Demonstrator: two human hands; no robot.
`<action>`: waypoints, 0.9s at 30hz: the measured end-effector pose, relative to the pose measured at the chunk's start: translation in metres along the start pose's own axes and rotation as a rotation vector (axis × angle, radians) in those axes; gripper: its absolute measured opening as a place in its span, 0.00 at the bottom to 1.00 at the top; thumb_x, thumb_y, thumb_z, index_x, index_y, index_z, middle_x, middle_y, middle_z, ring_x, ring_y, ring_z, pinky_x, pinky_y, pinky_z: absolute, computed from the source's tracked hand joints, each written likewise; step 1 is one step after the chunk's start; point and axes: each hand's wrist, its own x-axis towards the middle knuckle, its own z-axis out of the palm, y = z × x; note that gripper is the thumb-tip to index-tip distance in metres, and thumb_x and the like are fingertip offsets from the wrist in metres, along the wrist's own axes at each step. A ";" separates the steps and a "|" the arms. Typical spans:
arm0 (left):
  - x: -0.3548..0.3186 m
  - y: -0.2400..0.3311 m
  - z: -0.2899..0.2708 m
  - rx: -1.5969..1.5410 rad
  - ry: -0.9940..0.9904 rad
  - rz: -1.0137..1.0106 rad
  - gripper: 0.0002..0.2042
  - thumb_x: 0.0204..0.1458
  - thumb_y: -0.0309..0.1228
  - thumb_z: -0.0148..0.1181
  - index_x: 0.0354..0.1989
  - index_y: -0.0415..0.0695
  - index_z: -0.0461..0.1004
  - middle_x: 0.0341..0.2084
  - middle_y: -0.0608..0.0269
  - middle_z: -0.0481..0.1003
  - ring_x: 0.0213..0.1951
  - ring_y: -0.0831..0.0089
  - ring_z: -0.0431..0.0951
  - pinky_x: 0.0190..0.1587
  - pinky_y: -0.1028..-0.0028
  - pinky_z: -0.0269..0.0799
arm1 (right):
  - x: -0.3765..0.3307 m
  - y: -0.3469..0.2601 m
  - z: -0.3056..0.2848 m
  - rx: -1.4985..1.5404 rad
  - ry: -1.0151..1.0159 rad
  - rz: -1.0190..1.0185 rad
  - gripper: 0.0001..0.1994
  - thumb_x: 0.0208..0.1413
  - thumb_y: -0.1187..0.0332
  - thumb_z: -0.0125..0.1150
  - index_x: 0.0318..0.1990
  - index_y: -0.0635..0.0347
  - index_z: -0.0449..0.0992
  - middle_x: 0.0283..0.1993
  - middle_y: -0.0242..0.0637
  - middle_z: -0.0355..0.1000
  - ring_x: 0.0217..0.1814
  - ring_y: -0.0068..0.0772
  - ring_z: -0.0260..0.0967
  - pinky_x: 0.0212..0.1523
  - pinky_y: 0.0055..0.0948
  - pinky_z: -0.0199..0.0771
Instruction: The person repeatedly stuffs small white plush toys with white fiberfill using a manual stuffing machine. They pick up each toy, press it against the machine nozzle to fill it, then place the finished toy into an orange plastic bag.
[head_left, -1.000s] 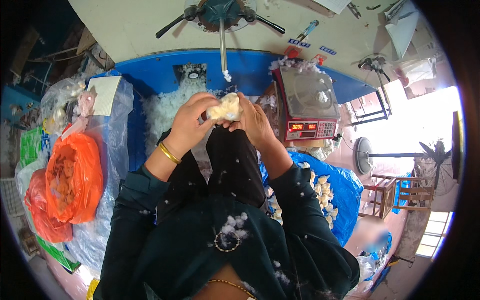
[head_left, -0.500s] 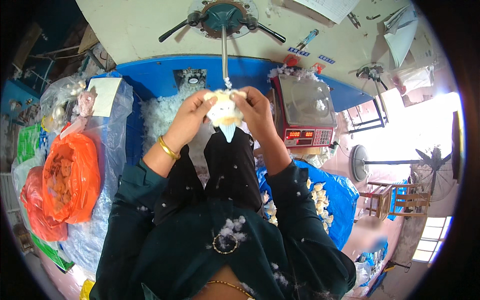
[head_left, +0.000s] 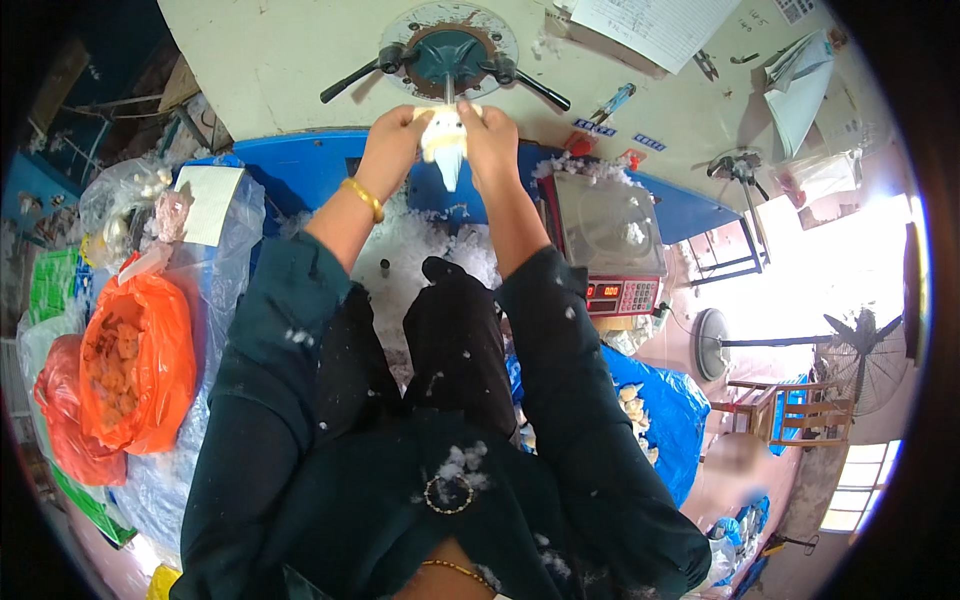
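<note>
A small cream plush toy (head_left: 441,132) with a pale blue pointed piece hanging below is stretched between my hands. My left hand (head_left: 391,145) grips its left side, thumb and fingers pinched on the fabric. On the other side my right hand (head_left: 489,142) pinches the plush in the same way. The toy sits at the metal tube (head_left: 450,90) of the stuffing machine (head_left: 448,58), covering most of the tube's length; the tube's tip is hidden behind the toy and my fingers.
White fibre fluff (head_left: 420,240) lies below my hands. A red digital scale (head_left: 605,235) stands right. Orange plastic bags (head_left: 150,370) with small plush pieces are left; a blue sheet (head_left: 675,420) with more pieces is right. Black handles (head_left: 350,82) flank the tube.
Both hands have moved forward and up, carrying the plush toy along the metal tube toward the machine. Most of the tube, visible before, is now covered.
</note>
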 end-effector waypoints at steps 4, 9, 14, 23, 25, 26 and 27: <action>-0.024 -0.007 -0.008 0.159 0.014 0.054 0.11 0.56 0.31 0.57 0.25 0.38 0.73 0.15 0.73 0.64 0.18 0.84 0.59 0.20 0.77 0.55 | -0.025 0.011 -0.013 -0.019 -0.019 -0.078 0.11 0.56 0.67 0.61 0.28 0.65 0.70 0.25 0.31 0.69 0.25 0.16 0.61 0.25 0.22 0.62; -0.051 -0.004 0.002 0.310 0.057 0.205 0.08 0.56 0.30 0.57 0.27 0.38 0.73 0.15 0.73 0.65 0.19 0.85 0.59 0.21 0.78 0.55 | -0.052 -0.006 -0.027 0.189 -0.145 -0.005 0.09 0.55 0.69 0.61 0.27 0.59 0.70 0.25 0.28 0.70 0.24 0.13 0.62 0.23 0.18 0.60; -0.064 -0.005 0.008 0.444 0.063 0.356 0.07 0.55 0.28 0.56 0.28 0.37 0.72 0.14 0.70 0.63 0.18 0.83 0.57 0.21 0.76 0.54 | -0.051 -0.003 -0.049 0.350 -0.254 0.131 0.07 0.54 0.70 0.62 0.27 0.56 0.72 0.27 0.28 0.72 0.25 0.13 0.64 0.23 0.15 0.57; -0.061 -0.006 -0.011 0.427 0.075 0.308 0.05 0.53 0.21 0.51 0.27 0.36 0.73 0.15 0.58 0.71 0.14 0.74 0.71 0.17 0.73 0.64 | -0.085 -0.013 -0.020 0.396 -0.151 0.069 0.05 0.51 0.72 0.65 0.28 0.55 0.74 0.26 0.25 0.71 0.23 0.11 0.59 0.21 0.13 0.53; -0.065 -0.001 -0.009 0.397 0.045 0.254 0.05 0.55 0.21 0.51 0.30 0.36 0.74 0.17 0.61 0.72 0.13 0.77 0.70 0.16 0.76 0.64 | -0.084 -0.015 -0.024 0.387 -0.147 0.084 0.05 0.51 0.72 0.65 0.28 0.55 0.74 0.26 0.25 0.71 0.23 0.11 0.59 0.21 0.14 0.53; -0.069 0.003 -0.008 0.370 0.017 0.174 0.06 0.56 0.22 0.51 0.32 0.36 0.74 0.18 0.62 0.73 0.14 0.79 0.70 0.16 0.78 0.65 | -0.081 -0.014 -0.029 0.371 -0.157 0.085 0.05 0.51 0.72 0.65 0.28 0.55 0.74 0.26 0.25 0.71 0.24 0.11 0.60 0.22 0.14 0.54; -0.075 0.008 -0.005 0.344 -0.010 0.094 0.06 0.57 0.23 0.50 0.35 0.36 0.75 0.20 0.63 0.74 0.14 0.81 0.71 0.17 0.80 0.65 | -0.075 -0.010 -0.035 0.356 -0.168 0.086 0.04 0.52 0.72 0.65 0.29 0.56 0.74 0.26 0.25 0.71 0.24 0.12 0.61 0.22 0.14 0.55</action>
